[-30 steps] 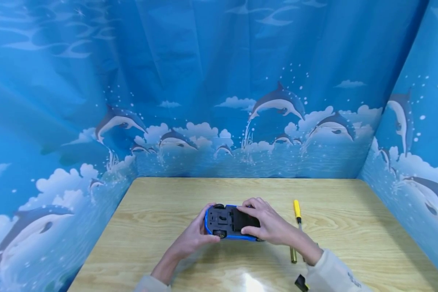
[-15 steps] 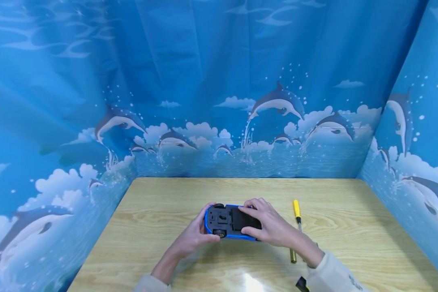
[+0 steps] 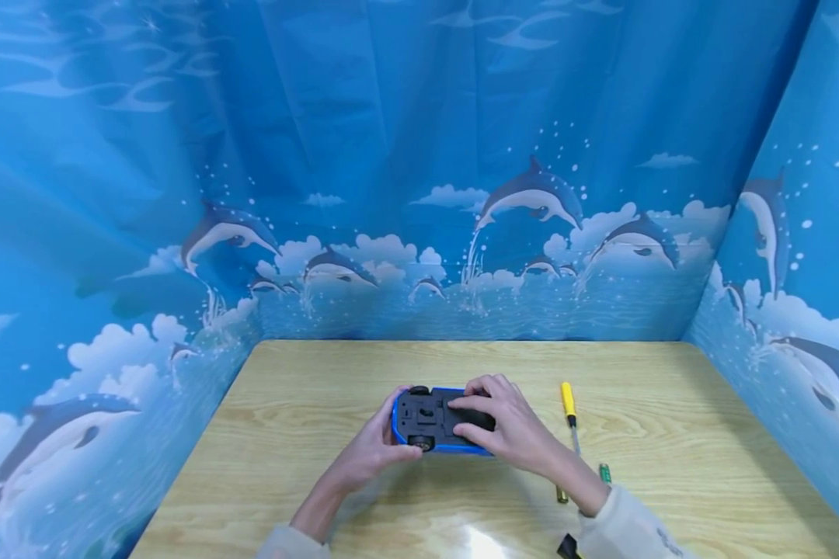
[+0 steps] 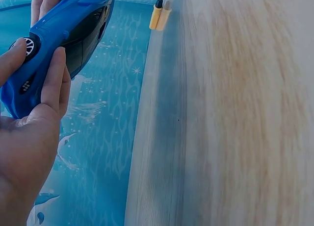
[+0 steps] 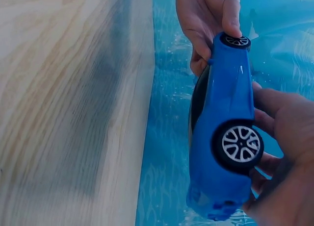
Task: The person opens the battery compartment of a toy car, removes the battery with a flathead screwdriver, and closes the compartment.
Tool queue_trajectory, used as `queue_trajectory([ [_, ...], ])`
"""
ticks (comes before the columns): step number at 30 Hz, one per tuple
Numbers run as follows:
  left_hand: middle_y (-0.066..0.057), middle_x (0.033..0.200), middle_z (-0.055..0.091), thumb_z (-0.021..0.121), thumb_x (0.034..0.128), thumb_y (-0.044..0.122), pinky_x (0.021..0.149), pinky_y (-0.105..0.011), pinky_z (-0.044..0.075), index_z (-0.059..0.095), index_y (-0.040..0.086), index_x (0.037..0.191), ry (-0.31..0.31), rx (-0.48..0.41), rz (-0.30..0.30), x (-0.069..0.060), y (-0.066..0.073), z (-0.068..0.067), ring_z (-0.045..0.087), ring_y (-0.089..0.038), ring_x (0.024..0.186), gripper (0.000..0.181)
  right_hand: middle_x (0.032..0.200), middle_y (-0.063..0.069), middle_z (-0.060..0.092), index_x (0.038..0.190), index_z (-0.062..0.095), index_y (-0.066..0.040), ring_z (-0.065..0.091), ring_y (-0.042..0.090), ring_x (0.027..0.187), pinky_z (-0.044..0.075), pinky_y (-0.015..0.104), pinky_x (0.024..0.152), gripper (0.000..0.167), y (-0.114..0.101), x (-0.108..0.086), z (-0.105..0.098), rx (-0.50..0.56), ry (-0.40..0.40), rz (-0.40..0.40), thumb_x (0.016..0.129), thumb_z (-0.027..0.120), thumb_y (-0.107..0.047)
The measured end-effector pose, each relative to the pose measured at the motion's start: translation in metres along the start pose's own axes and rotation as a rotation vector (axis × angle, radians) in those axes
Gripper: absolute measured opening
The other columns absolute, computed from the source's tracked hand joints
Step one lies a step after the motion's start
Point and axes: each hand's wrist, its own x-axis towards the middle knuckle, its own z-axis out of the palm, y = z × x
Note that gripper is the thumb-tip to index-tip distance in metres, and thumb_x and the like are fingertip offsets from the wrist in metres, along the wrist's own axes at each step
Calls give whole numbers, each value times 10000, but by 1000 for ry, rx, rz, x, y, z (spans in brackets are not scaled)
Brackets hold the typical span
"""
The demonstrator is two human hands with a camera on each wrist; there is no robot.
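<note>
A blue toy car is held upside down above the table, its black underside facing up in the head view. My left hand grips its left end, thumb by a wheel; the left wrist view shows the fingers round the blue body. On the black panel of the underside, the index finger and thumb of my right hand press with their tips, partly covering it. In the right wrist view the car's side and spoked wheels show, with the right hand's fingers reaching to the underside.
To the right lies a yellow-handled screwdriver. Near the right forearm are a green battery and a gold-coloured cylinder, partly hidden. A black piece lies by the right sleeve. Dolphin-printed curtains surround the table.
The right hand's index finger and thumb have shifted left and closer together on the panel. The right forearm has moved slightly, uncovering the green battery. The left hand keeps its grip.
</note>
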Motion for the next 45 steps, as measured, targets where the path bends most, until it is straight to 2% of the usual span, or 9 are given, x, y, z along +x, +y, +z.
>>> queue_trajectory([
  [3,-340,1616,238,698,882,-94,1037,-389,550,104,106,1651,-2,-1,4,1,0,1,582,-368,1275,992,1166,-34,618,1151,797,-228,496,165,1052,450,478,911,255,-2,1,1,-9,28,4,902,812,-283],
  [7,-323,1625,234,702,881,-99,1036,-394,550,104,109,1650,-4,-4,14,3,0,3,565,-377,1295,996,1137,-29,617,1108,805,-219,498,164,1028,440,443,874,247,-6,3,1,-42,51,10,872,838,-280],
  [19,-330,1636,196,683,866,-137,1040,-388,545,72,88,1651,20,-30,11,4,-1,5,549,-393,1312,1020,1089,-19,614,1088,808,-204,504,181,995,425,402,820,252,-10,8,2,-112,56,9,857,849,-297],
  [26,-305,1644,205,691,863,-116,1050,-393,540,82,113,1657,14,-24,16,4,0,3,541,-379,1320,1026,1127,2,626,1102,815,-196,496,195,1006,444,456,861,275,-6,5,-2,-88,92,-4,847,860,-289],
  [32,-283,1609,288,695,850,-114,1035,-392,555,124,125,1658,39,8,5,2,4,0,555,-361,1286,1018,1235,24,619,1198,773,-150,495,250,1117,470,497,887,390,7,-4,-18,-23,120,27,839,872,-263],
  [35,-283,1595,307,692,852,-110,1026,-388,562,124,115,1657,50,19,4,1,6,-1,557,-359,1275,1011,1310,47,606,1277,726,-114,490,270,1206,504,543,924,479,16,-12,-25,27,106,69,844,869,-261],
  [39,-294,1572,332,687,852,-110,1011,-403,573,153,105,1650,31,26,18,-1,7,-2,570,-364,1253,985,1410,91,562,1391,633,-70,482,330,1300,510,614,979,620,25,-23,-34,89,44,123,861,850,-309],
  [42,-292,1563,344,686,842,-113,1010,-415,574,162,107,1648,24,27,25,-2,7,-3,573,-360,1246,987,1459,119,529,1458,566,-64,506,333,1287,539,558,958,726,31,-30,-40,126,-17,164,857,843,-363],
  [45,-296,1567,338,684,832,-115,1012,-418,572,148,104,1653,29,27,30,-3,7,-3,574,-359,1241,1005,1489,148,503,1507,506,-72,551,316,1195,559,439,878,827,36,-36,-45,161,-68,197,826,860,-382],
])
